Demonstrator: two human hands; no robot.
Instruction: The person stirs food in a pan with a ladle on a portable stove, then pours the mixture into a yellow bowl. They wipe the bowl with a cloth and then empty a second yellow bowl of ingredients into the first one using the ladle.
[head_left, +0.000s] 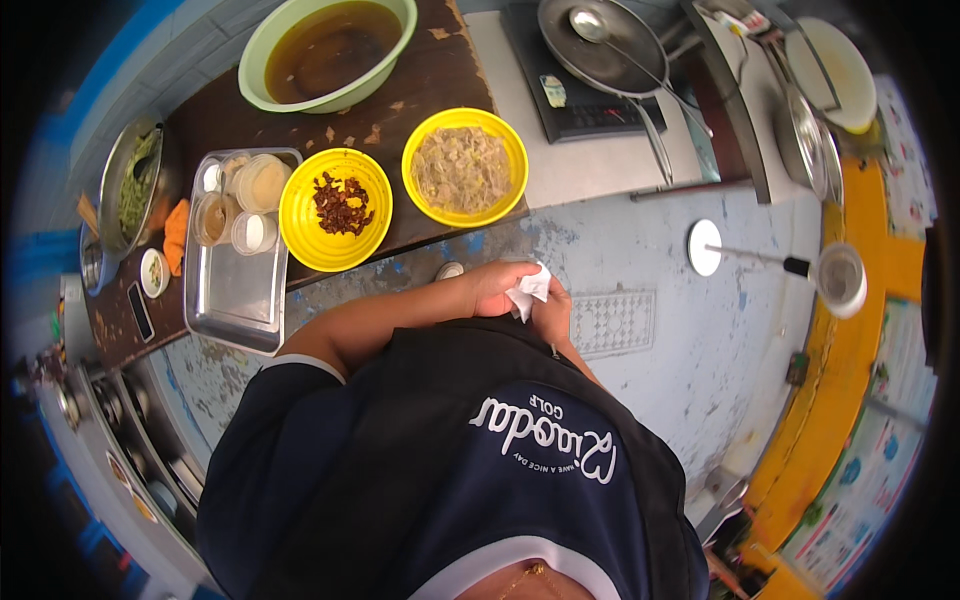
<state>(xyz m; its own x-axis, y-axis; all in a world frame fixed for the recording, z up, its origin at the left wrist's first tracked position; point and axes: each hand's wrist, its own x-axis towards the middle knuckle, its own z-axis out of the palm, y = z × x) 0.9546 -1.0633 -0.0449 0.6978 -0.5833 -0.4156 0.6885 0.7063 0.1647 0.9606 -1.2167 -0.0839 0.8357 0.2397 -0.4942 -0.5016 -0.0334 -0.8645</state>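
My left hand (501, 288) and my right hand (553, 310) meet in front of my waist, both holding a crumpled white tissue or cloth (534, 285). Ahead of them on the dark table is a yellow bowl of shredded pale food (470, 119). Left of it stands a second yellow bowl (295, 217) with dark red dried pieces, perhaps chillies. It adjoins a metal tray (234, 300) that bears several small tubs of powders, among them one with white powder (255, 232).
A green basin (251, 82) of brown liquid stands at the table's back. An induction cooker (555, 124) bears a frying pan (559, 56) with a ladle (589, 25). At far left are a steel bowl of greens (135, 180), an orange cloth (175, 236) and a phone (140, 312).
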